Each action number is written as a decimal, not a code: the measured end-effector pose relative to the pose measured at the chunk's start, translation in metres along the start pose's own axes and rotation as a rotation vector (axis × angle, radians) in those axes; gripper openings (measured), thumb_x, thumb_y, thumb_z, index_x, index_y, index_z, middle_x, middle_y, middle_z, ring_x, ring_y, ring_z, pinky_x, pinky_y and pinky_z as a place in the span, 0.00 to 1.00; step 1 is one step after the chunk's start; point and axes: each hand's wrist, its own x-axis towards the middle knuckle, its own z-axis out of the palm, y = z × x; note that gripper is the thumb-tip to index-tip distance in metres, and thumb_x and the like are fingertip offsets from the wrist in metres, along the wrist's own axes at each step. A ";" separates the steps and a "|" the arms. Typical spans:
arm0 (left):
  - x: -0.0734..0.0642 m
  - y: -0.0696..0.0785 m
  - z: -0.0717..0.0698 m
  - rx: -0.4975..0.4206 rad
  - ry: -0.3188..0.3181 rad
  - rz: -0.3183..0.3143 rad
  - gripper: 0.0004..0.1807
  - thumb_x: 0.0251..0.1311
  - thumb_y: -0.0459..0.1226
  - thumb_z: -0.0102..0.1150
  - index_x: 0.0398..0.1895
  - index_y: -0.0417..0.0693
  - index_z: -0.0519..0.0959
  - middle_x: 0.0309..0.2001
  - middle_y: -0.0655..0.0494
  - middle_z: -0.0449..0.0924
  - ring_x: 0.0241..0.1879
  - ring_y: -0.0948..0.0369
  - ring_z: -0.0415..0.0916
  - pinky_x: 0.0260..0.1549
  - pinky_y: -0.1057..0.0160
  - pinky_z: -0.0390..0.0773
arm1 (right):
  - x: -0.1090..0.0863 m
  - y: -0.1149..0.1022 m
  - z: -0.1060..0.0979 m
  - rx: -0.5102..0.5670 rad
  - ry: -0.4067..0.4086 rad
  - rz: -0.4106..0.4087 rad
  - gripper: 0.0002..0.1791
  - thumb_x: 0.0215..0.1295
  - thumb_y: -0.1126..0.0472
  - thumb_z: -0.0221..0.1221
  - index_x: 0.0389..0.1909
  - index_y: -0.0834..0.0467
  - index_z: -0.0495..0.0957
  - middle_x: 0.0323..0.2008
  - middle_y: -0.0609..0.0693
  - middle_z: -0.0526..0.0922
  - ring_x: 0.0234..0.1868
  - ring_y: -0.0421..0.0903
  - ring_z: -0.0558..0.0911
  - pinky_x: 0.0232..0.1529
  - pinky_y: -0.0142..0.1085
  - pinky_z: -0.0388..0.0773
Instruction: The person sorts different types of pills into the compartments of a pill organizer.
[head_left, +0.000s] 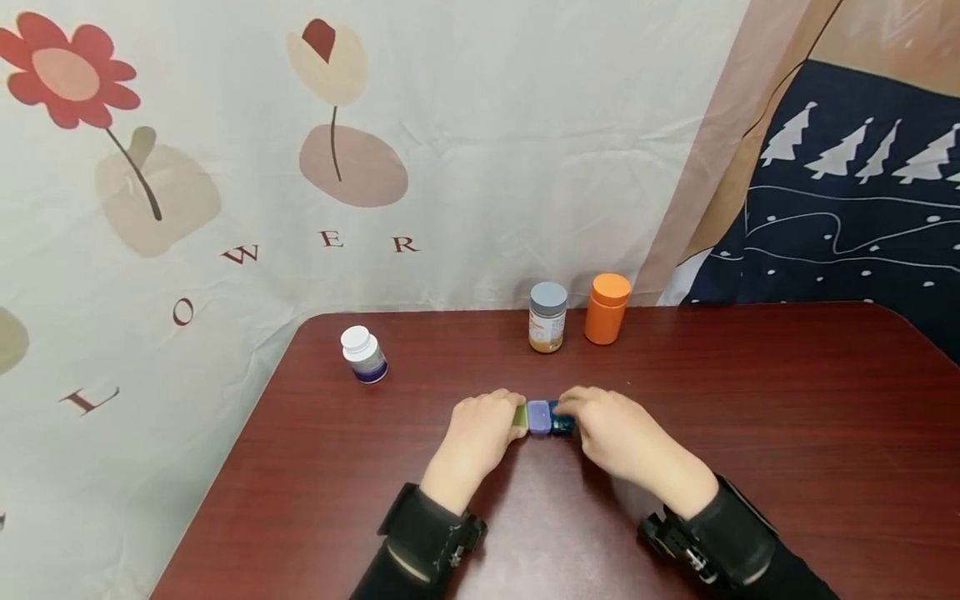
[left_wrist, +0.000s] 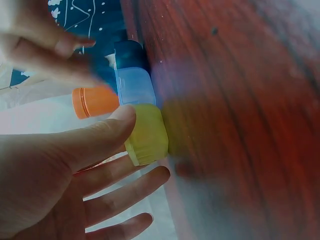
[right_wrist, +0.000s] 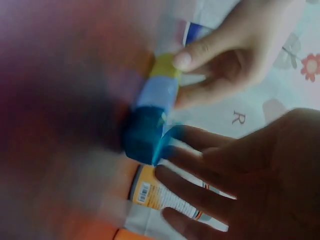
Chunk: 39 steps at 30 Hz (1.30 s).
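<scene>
Small three-box strip of translucent plastic pill compartments [head_left: 538,417], seen mid-table, lying left to right across the dark red-brown wood table [head_left: 780,425]: yellow-green box [left_wrist: 147,131] at left, lilac box [right_wrist: 156,91] in the middle, dark teal box [right_wrist: 144,134] at right. The yellow-green end is pinched by the left grip [head_left: 486,423], thumb on one side. The right grip [head_left: 621,435] is placed at the teal end, its fingers against what looks like that box's partly raised lid [right_wrist: 161,143]; whether the lid is pinched or only touched cannot be told (blur).

Step judged to be the working of the teal lid, opening or closing unclear. For a clean result, the yellow-green end should be held firmly against the table so the light strip isn't twisted. The lid should be moved by its free edge, in line with its hinge, with gentle force; too hard a push could skid or tip the strip. The lilac lid is best left untouched.

At the far side, a white-capped bottle [head_left: 364,355] is seen left, a grey-capped bottle [head_left: 547,317] and an orange bottle [head_left: 607,309] right, all well apart from the work.
</scene>
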 end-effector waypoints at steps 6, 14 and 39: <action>0.001 -0.001 0.002 -0.010 -0.011 0.002 0.21 0.71 0.44 0.75 0.64 0.50 0.87 0.61 0.54 0.90 0.57 0.52 0.90 0.55 0.52 0.88 | -0.014 -0.001 0.014 -0.072 -0.061 -0.009 0.23 0.67 0.76 0.64 0.61 0.62 0.89 0.69 0.59 0.84 0.67 0.60 0.84 0.64 0.57 0.85; 0.000 -0.004 0.003 -0.052 -0.002 0.019 0.21 0.71 0.42 0.74 0.65 0.48 0.87 0.63 0.52 0.90 0.58 0.52 0.90 0.55 0.51 0.89 | -0.017 -0.010 0.016 -0.141 -0.099 -0.005 0.27 0.68 0.76 0.65 0.68 0.63 0.85 0.73 0.61 0.80 0.70 0.60 0.82 0.66 0.58 0.83; 0.001 -0.006 0.004 -0.066 0.001 0.014 0.22 0.71 0.42 0.74 0.66 0.49 0.87 0.64 0.53 0.90 0.60 0.52 0.90 0.56 0.50 0.88 | -0.017 -0.006 0.021 -0.182 0.077 -0.072 0.15 0.74 0.65 0.69 0.58 0.62 0.90 0.64 0.57 0.88 0.62 0.54 0.86 0.62 0.52 0.85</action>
